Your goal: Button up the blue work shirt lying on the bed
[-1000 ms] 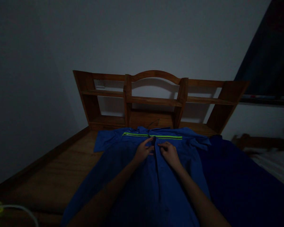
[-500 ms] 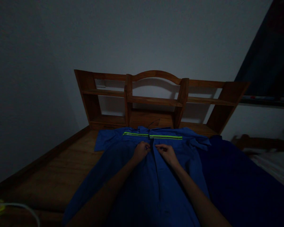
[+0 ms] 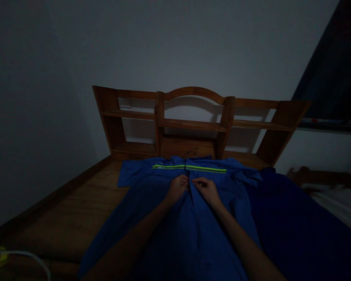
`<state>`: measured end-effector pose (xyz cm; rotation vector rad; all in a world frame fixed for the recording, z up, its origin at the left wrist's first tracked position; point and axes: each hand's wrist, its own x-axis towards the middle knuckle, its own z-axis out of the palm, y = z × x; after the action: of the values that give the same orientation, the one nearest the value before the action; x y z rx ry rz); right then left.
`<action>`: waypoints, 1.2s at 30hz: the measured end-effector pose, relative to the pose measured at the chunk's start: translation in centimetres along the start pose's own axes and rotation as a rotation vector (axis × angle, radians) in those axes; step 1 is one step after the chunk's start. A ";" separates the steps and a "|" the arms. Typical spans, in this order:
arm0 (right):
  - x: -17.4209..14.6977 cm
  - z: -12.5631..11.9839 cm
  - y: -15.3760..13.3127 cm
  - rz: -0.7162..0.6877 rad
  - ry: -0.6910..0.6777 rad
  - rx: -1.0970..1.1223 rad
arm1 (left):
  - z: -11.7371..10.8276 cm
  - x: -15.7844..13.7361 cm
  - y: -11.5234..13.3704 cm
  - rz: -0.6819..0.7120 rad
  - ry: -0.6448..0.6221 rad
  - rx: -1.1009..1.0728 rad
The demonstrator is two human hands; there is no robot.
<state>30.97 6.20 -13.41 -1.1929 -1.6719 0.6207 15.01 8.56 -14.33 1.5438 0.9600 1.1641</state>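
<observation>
A blue work shirt (image 3: 152,203) with a yellow-green reflective stripe across its chest lies spread out, collar toward the shelf. Its front edges meet along the middle. My left hand (image 3: 179,186) is closed at the shirt's front opening, just below the stripe, with its fingertips tucked at the edge. On the other side of the opening, my right hand (image 3: 206,188) pinches the overlapping front edge between thumb and fingers. Dim light hides any button between the fingertips.
A wooden shelf unit (image 3: 193,125) stands against the wall behind the shirt. Dark blue cloth (image 3: 289,222) lies to the right. Bare wooden boards (image 3: 67,210) show on the left, with a pale cable (image 3: 26,253) at the lower left corner. A dark curtain (image 3: 336,66) hangs at upper right.
My left hand has shifted slightly right, its fingers now in at the front edge and nearer my right hand. The right hand stays almost in place.
</observation>
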 end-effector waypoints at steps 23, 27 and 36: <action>0.3 -0.2 -0.1 0.009 0.001 -0.044 | 0.9 -0.7 0.9 0.071 0.115 0.199; 0.3 -0.2 -0.1 0.016 -0.013 -0.039 | 0.9 -0.5 0.4 0.089 0.117 0.188; 0.0 -0.1 -0.9 0.028 -0.025 -0.091 | 1.0 0.2 -1.2 -0.062 0.156 0.070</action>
<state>30.70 5.84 -12.63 -1.2798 -1.7227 0.5848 15.98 8.79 -15.56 1.4839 1.1547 1.2321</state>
